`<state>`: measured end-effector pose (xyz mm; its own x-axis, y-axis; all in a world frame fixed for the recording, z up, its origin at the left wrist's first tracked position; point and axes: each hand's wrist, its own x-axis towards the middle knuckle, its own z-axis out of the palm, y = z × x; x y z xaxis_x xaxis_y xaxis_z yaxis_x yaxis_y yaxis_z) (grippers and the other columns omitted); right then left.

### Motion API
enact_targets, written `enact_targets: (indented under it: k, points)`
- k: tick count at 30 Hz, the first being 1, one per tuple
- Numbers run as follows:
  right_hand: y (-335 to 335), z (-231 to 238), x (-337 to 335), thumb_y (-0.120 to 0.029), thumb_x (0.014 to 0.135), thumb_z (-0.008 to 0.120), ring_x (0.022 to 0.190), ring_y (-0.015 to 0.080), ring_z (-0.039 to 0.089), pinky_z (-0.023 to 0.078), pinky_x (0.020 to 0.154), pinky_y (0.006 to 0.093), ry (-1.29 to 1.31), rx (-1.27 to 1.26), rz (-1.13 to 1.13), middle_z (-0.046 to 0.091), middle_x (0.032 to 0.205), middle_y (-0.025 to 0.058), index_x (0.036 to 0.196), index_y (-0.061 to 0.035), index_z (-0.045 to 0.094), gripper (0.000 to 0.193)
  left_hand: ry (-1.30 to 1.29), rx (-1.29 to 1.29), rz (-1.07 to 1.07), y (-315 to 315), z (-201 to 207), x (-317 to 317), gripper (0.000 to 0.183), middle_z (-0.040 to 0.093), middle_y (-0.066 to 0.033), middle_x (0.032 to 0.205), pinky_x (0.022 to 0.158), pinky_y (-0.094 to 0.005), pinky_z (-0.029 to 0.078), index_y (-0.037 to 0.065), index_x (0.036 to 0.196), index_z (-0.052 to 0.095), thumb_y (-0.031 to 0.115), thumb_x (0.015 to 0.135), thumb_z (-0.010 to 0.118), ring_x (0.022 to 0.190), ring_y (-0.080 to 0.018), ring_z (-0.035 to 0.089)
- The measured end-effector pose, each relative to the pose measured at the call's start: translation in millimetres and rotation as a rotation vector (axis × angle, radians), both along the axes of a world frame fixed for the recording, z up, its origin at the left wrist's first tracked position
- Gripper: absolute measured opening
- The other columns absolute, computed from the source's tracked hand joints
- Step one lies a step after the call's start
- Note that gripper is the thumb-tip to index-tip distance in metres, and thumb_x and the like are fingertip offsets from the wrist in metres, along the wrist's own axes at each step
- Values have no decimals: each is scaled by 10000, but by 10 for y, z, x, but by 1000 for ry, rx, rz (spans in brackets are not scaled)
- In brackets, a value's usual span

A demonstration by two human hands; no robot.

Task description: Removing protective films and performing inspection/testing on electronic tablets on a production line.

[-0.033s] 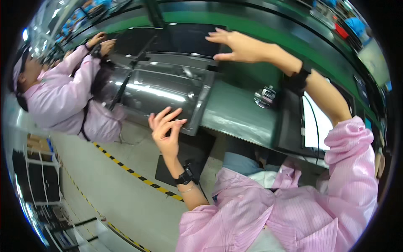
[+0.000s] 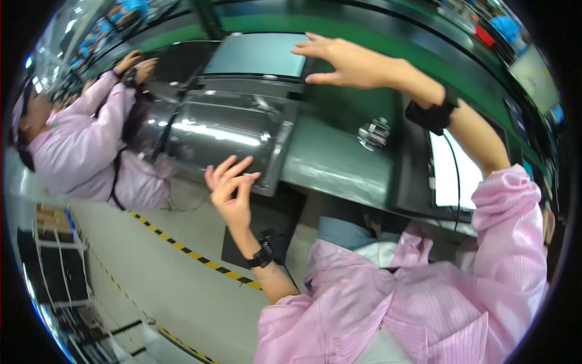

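My left hand (image 2: 231, 193) is at the near edge of a glossy, transparent-looking cover (image 2: 212, 136) in a dark frame. Its fingers are spread and slightly curled, with nothing visible in them; whether the fingertips touch the edge I cannot tell. My right hand (image 2: 345, 64) reaches across the far side, open, its fingers stretched out by the right edge of a flat screen panel (image 2: 257, 56). That panel shows a pale grey-blue surface. Contact between the right fingertips and the panel is unclear.
A small shiny metal device (image 2: 374, 133) rests on the green bench (image 2: 336, 167). Right of it lies a black-framed lit white screen (image 2: 453, 173) with a cable across it. To the left, a co-worker in pink (image 2: 91, 142) reaches toward a dark panel (image 2: 185, 60). Striped tape (image 2: 182, 246) marks the floor.
The far screen panel has gone from black to pale grey-blue. The whole scene has shifted slightly left in view; both my hands keep nearly the same pose.
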<state>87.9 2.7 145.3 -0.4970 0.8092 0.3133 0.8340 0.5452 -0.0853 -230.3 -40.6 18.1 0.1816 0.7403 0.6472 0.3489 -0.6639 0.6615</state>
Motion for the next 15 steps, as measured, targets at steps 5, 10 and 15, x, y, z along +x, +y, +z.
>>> enact_targets:
  k: [5, 10, 15]
  points:
    - [-1523, 508, 250, -233, 866, 573, 1246, 341, 410, 335, 1038, 419, -114, -219, -222, 552, 1222, 143, 1206, -37, 524, 395, 34, 39, 37, -1, -4, -45, 131, 699, -44, 955, 1079, -414, 156, 89, 712, 701, 115, 800, 608, 1071, -202, 551]
    - [-2655, -42, 62, -102, 790, 562, 1347, 402, 195, 227, 1091, 471, 171, -343, -750, 348, 1398, 169, 1336, -66, 395, 572, 8, 41, 63, 29, -74, 23, 209, 696, -37, 966, 1096, -430, 145, 84, 668, 675, 147, 835, 566, 1093, -208, 542]
    - [-2884, -439, -98, -53, 742, 579, 1372, 423, 93, 109, 1114, 494, 388, -316, -938, 248, 1455, 188, 1410, -94, 275, 735, 12, 11, 56, -4, -100, 36, 238, 693, -37, 976, 1104, -434, 131, 70, 673, 673, 150, 857, 545, 1102, -207, 536]
